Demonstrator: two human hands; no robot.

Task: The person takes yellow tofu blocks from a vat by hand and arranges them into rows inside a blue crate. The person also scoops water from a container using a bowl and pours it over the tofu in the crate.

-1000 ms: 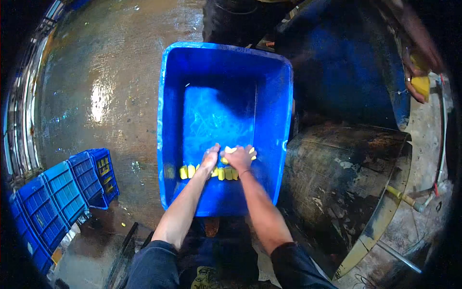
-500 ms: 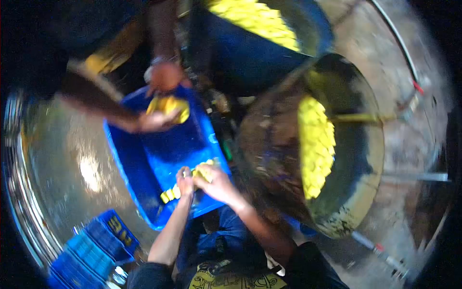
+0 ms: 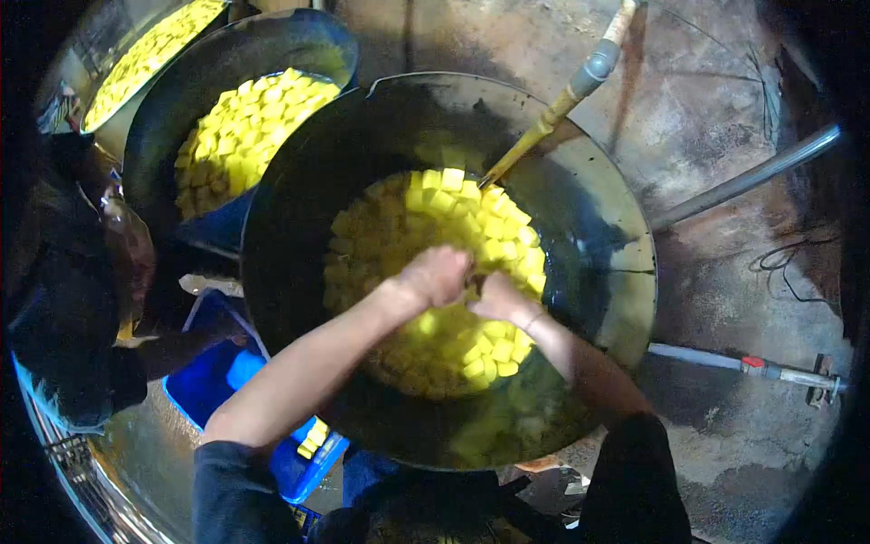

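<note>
A large dark round pan (image 3: 589, 190) lies below both my hands, with many yellow cubes (image 3: 512, 236) in its middle. My left hand (image 3: 441, 275) is closed in a fist above the cubes. Close beside it, my right hand (image 3: 501, 297) has its fingers curled in, blurred by motion. A small dark thing shows between the two hands, but I cannot make out what it is. Part of the cubes lies in the shadow of my arms. A yellowish stick (image 3: 544, 122) leans from the cubes over the far rim.
A blue tub (image 3: 195, 376) stands at lower left, partly behind my left arm, with a few yellow pieces (image 3: 313, 440) in it. Another person (image 3: 72, 299) is at the left. Two more pans hold yellow cubes (image 3: 254, 127) at upper left. Metal pipes (image 3: 752, 177) run along the right.
My view and both hands have swung right, from the blue tub to over the large pan. The yellow pieces earlier at my hands no longer show in them.
</note>
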